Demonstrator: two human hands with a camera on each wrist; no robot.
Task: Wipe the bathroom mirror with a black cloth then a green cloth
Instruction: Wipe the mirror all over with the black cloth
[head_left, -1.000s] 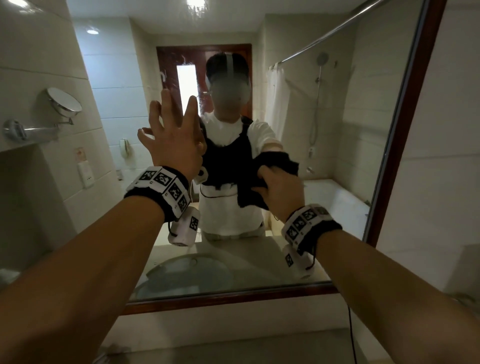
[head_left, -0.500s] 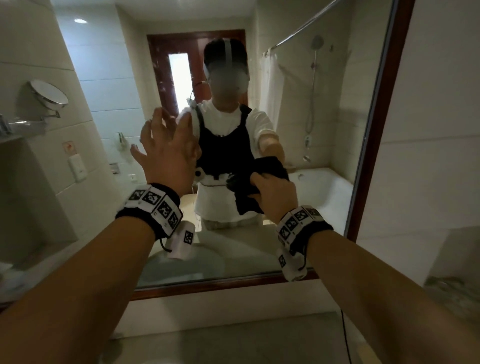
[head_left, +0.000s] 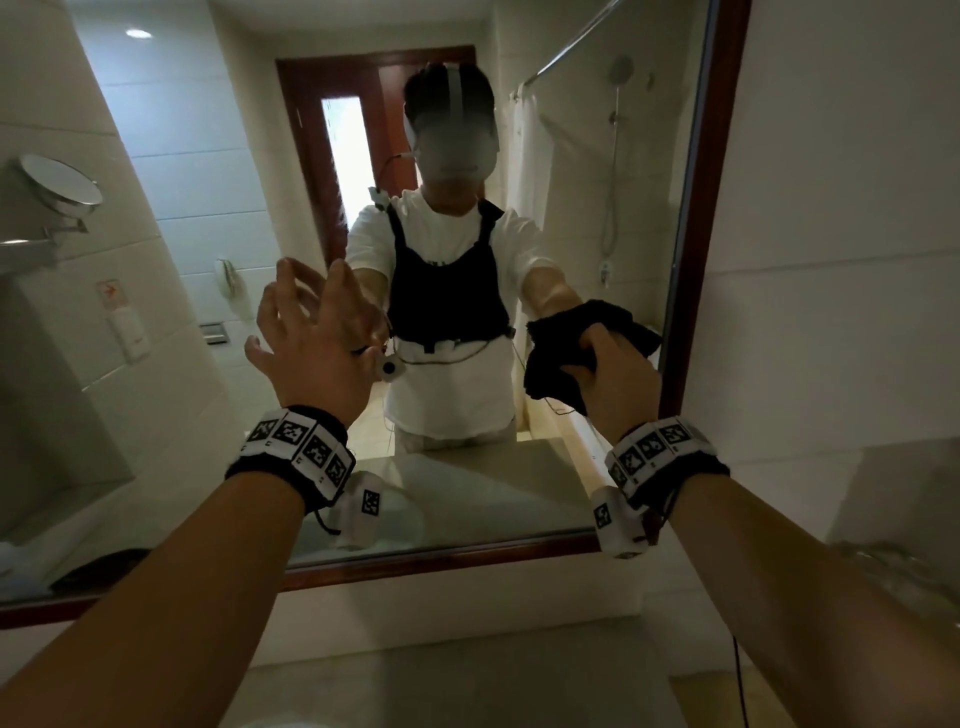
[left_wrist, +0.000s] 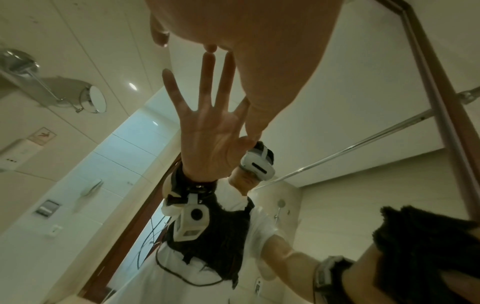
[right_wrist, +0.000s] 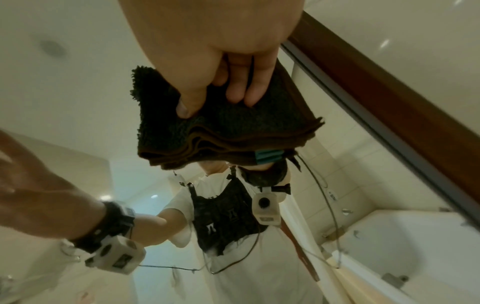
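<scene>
The bathroom mirror (head_left: 218, 130) has a dark wooden frame (head_left: 701, 218). My right hand (head_left: 615, 374) grips a folded black cloth (head_left: 558, 358) and holds it against the glass, close to the frame's right side. In the right wrist view the thumb and fingers (right_wrist: 255, 88) curl over the black cloth (right_wrist: 221, 127), next to the frame (right_wrist: 389, 98). My left hand (head_left: 309, 317) is spread flat with its fingertips on the glass, left of the cloth, and holds nothing. The left wrist view shows that hand (left_wrist: 246, 30) meeting its own reflection. No green cloth shows in any view.
A round swivel mirror (head_left: 62, 179) juts from the tiled left wall. A pale countertop (head_left: 467, 675) lies below the mirror, with a thin black cable (head_left: 740, 680) hanging at its right. Tiled wall (head_left: 841, 260) lies right of the frame. The glass reflects a person, bathtub and shower.
My right hand has slid the black cloth to the right, nearer the frame's right side. My left hand has come lower on the glass, fingers still spread.
</scene>
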